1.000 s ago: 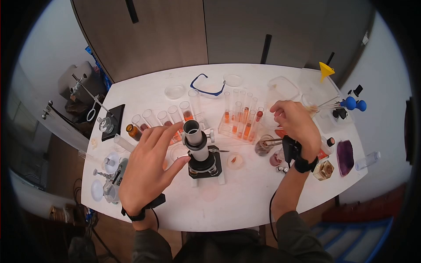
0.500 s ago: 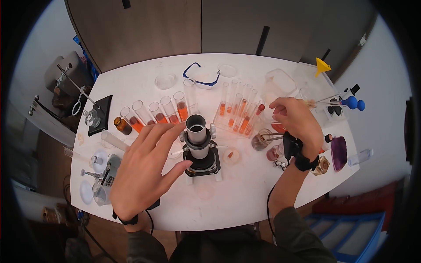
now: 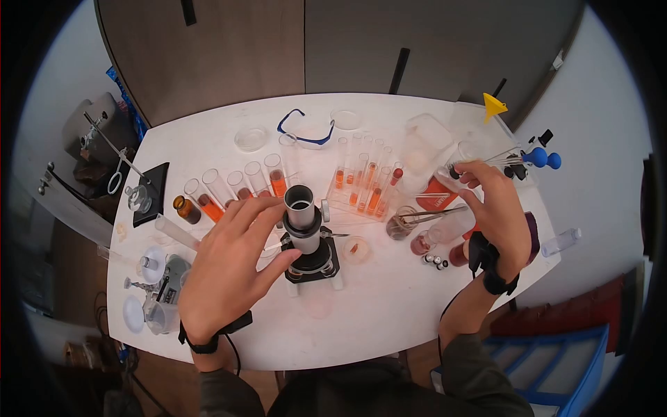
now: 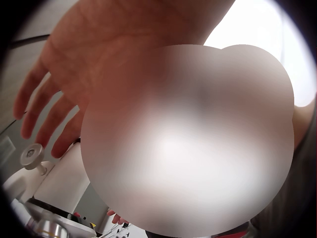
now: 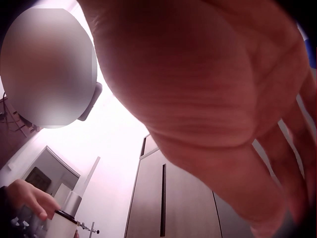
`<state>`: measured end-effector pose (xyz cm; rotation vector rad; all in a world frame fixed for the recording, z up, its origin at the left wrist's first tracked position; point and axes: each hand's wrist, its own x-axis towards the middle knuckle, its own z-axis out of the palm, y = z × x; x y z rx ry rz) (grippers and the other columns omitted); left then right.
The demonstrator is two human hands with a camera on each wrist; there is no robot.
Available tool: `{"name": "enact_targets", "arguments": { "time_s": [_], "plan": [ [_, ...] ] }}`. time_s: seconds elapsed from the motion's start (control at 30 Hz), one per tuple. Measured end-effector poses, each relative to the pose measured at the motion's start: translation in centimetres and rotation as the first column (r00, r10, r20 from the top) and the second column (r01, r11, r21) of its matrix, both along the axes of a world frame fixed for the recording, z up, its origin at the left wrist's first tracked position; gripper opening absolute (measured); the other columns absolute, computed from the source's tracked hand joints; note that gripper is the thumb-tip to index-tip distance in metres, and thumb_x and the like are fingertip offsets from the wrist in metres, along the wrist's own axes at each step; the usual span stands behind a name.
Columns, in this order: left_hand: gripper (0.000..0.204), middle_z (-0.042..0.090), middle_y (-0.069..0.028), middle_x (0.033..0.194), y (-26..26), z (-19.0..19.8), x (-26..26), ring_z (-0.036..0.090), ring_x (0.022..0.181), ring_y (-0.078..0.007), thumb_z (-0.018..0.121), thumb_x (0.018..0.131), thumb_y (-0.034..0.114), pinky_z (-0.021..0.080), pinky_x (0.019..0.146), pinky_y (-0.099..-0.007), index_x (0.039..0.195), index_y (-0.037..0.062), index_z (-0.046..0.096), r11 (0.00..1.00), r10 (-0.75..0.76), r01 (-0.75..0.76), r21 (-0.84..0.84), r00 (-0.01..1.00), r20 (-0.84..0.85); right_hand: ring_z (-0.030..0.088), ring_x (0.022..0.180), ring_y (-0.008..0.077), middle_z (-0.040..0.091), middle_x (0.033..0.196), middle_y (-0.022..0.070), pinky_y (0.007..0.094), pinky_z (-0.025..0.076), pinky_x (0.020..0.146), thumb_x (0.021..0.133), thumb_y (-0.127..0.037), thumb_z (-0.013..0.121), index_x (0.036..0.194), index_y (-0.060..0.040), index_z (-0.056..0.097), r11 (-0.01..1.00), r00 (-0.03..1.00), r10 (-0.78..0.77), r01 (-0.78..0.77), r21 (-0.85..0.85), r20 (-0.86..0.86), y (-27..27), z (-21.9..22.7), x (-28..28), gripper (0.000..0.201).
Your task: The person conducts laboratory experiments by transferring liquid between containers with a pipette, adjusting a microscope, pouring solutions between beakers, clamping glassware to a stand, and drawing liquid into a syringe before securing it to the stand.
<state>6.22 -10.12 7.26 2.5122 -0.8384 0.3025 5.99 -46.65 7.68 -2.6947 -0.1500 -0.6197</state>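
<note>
A small microscope (image 3: 305, 243) with a white body and dark base stands upright at the middle of the table. My left hand (image 3: 233, 260) is beside it, fingertips right at its tube and thumb by its stage, with the fingers loosely bent. In the left wrist view the fingers spread near the focus knob (image 4: 32, 156). On the right, my right hand (image 3: 501, 215) hovers over the glassware, thumb and forefinger apart, fingertips close to a small dark cap (image 3: 455, 172) and a red label (image 3: 436, 197). A shallow dish (image 3: 357, 250) with a small orange piece lies right of the microscope.
Tubes of orange liquid (image 3: 278, 182) stand behind the microscope, with a smaller tube rack (image 3: 368, 198) to their right. A jar (image 3: 400, 226) holds metal tools. Blue-rimmed goggles (image 3: 316, 142) lie at the back, a ring stand (image 3: 151, 191) at the left, a yellow funnel (image 3: 494, 106) far right.
My right hand has moved right, away from the small tube rack, uncovering the red label. My left hand stays by the microscope. The head view has shifted slightly.
</note>
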Motion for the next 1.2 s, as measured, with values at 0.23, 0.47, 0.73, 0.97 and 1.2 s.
{"name": "enact_targets", "arguments": {
  "time_s": [0.23,0.47,0.73,0.97,1.2],
  "plan": [
    [0.046,0.059,-0.0154,0.129,0.1,0.2,-0.3,0.056,0.117,-0.0397,0.074,0.089,0.023,0.047,0.099,-0.0462,0.125,-0.0025,0.059,1.000,0.005,-0.005,0.024,1.000,0.005,0.065,0.088,0.0335,0.070,0.084,0.0158,0.0428,0.050,0.082,0.077,-0.002,0.071,0.096,-0.0005,0.072,0.989,0.988,0.008,-0.030,-0.142,-0.152,-0.4,-2.1,2.3,0.019],
    [0.049,0.057,-0.0211,0.134,0.4,0.1,-0.2,0.051,0.131,-0.0412,0.076,0.086,0.022,0.045,0.104,-0.0460,0.123,-0.0043,0.060,1.000,-0.010,0.011,0.027,0.999,-0.048,0.064,0.083,0.0336,0.069,0.080,0.0158,0.0420,0.050,0.080,0.079,-0.002,0.070,0.090,-0.0006,0.071,0.987,1.000,0.028,-0.027,-0.159,0.006,0.0,-2.7,3.3,0.011],
    [0.050,0.057,-0.0212,0.133,0.7,0.1,-0.2,0.054,0.126,-0.0400,0.075,0.087,0.024,0.045,0.103,-0.0454,0.125,-0.0039,0.059,0.999,-0.031,0.032,0.043,0.999,-0.023,0.065,0.072,0.0225,0.067,0.080,0.0123,0.0334,0.051,0.069,0.087,-0.007,0.074,0.092,0.0011,0.071,0.987,0.987,-0.028,0.003,0.159,0.157,1.2,-1.4,3.6,0.010],
    [0.049,0.058,-0.0208,0.131,0.7,0.0,-0.1,0.055,0.123,-0.0403,0.075,0.087,0.024,0.046,0.102,-0.0457,0.124,-0.0035,0.058,0.998,-0.042,0.042,0.039,0.999,-0.021,0.063,0.070,0.0166,0.067,0.081,0.0103,0.0295,0.050,0.066,0.085,-0.013,0.079,0.093,0.0004,0.071,0.967,0.937,-0.153,0.076,0.242,0.313,1.1,-0.8,3.7,0.017],
    [0.049,0.059,-0.0209,0.131,0.7,-0.1,0.1,0.056,0.122,-0.0405,0.075,0.087,0.024,0.047,0.101,-0.0455,0.124,-0.0034,0.059,0.999,-0.049,0.049,0.018,0.999,-0.018,0.064,0.072,0.0131,0.071,0.083,0.0082,0.0274,0.051,0.068,0.087,-0.012,0.078,0.092,-0.0003,0.071,0.954,0.922,-0.137,0.025,0.298,0.362,1.4,0.0,3.1,0.014]
  ]
}}
